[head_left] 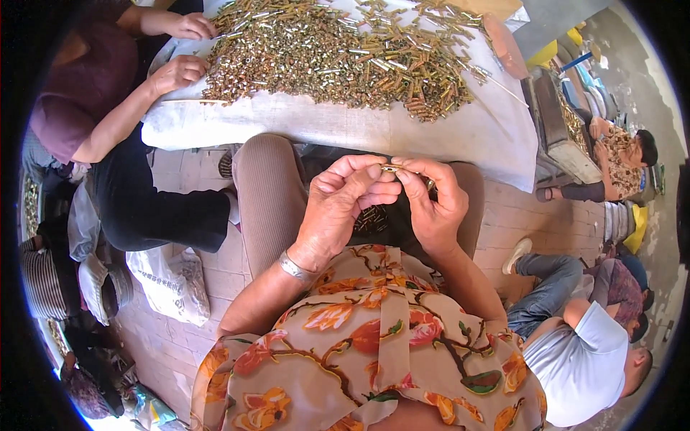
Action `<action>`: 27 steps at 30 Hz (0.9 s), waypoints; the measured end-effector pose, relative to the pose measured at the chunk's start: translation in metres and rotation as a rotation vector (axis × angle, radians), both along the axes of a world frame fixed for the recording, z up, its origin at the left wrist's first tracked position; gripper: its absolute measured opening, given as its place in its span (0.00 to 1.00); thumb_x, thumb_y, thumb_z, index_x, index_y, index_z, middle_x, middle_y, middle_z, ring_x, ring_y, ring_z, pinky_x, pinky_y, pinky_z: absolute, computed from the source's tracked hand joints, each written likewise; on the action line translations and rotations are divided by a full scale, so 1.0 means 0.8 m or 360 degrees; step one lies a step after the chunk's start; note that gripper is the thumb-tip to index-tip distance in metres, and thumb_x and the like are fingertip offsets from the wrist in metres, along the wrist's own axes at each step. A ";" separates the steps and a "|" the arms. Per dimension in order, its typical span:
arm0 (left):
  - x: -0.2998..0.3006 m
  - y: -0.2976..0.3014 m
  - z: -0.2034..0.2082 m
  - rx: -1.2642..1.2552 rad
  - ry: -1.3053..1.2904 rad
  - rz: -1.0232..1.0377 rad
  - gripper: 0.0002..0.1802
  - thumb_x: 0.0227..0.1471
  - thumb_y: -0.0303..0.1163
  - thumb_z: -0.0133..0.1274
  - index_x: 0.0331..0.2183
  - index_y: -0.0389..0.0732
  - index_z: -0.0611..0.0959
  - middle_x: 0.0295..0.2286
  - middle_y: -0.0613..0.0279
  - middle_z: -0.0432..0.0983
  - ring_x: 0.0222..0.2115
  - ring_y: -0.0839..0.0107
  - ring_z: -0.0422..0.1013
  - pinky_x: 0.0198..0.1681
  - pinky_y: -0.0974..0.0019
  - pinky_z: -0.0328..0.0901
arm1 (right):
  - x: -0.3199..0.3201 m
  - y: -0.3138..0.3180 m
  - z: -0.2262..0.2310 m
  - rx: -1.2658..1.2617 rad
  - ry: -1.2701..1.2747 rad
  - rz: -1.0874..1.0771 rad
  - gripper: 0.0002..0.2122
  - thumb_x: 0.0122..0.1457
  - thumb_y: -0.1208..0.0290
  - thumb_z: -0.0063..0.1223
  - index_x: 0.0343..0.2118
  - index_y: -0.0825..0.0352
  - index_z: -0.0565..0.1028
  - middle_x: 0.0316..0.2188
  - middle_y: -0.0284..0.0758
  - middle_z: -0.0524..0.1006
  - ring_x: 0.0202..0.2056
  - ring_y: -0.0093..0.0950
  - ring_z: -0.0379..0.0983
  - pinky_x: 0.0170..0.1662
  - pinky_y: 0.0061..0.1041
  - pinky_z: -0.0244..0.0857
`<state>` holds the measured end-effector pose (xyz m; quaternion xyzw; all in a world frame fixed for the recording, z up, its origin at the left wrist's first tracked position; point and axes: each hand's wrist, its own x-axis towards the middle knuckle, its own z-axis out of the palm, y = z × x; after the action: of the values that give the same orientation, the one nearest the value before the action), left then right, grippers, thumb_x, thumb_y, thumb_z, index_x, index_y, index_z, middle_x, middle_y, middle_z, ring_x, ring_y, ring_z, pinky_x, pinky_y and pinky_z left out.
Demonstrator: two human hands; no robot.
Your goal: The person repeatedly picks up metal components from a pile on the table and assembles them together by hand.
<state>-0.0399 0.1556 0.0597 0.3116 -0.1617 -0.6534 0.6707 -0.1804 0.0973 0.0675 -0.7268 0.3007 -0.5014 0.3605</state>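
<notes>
In front of my lap, my left hand [343,205] and my right hand [436,208] meet with their fingertips closed. Between them they pinch a small gold-coloured metal fitting [391,168], whose exact kind is too small to tell. More metal pieces seem to be tucked under the right fingers, partly hidden. Below the hands, a dark space between my knees shows further metal parts [371,220]. Past my knees, a heap of short metal sleeves [287,61] lies on the table, with longer metal tubes [417,68] on its right side.
A white sheet [345,126] covers the table. At the left, another person's hands [183,72] touch the heap's edge. A white plastic bag [169,284] lies on the tiled floor. Several people sit around, one in a pale shirt [586,363]. A crate [564,129] holds metal parts at right.
</notes>
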 end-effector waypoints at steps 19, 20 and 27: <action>0.016 -0.014 -0.038 -0.0295 0.0149 -0.0447 0.07 0.54 0.28 0.55 0.35 0.38 0.77 0.28 0.60 0.77 0.23 0.74 0.74 0.29 0.72 0.71 | -0.011 0.008 0.002 0.1522 -0.0500 0.0545 0.08 0.63 0.68 0.48 0.34 0.68 0.72 0.22 0.31 0.73 0.15 0.13 0.60 0.16 0.11 0.50; 0.016 -0.016 -0.036 -0.0294 0.0149 -0.0456 0.07 0.54 0.28 0.55 0.35 0.38 0.77 0.28 0.60 0.77 0.23 0.74 0.74 0.29 0.72 0.71 | -0.011 0.005 0.000 0.1457 -0.0440 0.0502 0.09 0.63 0.67 0.47 0.33 0.68 0.72 0.22 0.31 0.73 0.15 0.13 0.61 0.16 0.12 0.50; 0.014 -0.094 -0.046 -0.0035 -0.1330 -0.0305 0.08 0.53 0.29 0.55 0.36 0.39 0.80 0.27 0.67 0.76 0.22 0.80 0.69 0.27 0.75 0.66 | -0.032 -0.087 -0.037 0.1981 -0.0778 0.0280 0.08 0.59 0.65 0.53 0.34 0.64 0.71 0.22 0.27 0.69 0.18 0.16 0.62 0.18 0.15 0.54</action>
<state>-0.0284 0.0805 0.0233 0.5259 -0.4546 -0.5287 0.4871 -0.2063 0.0275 0.0376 -0.2710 0.3830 -0.3533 0.8094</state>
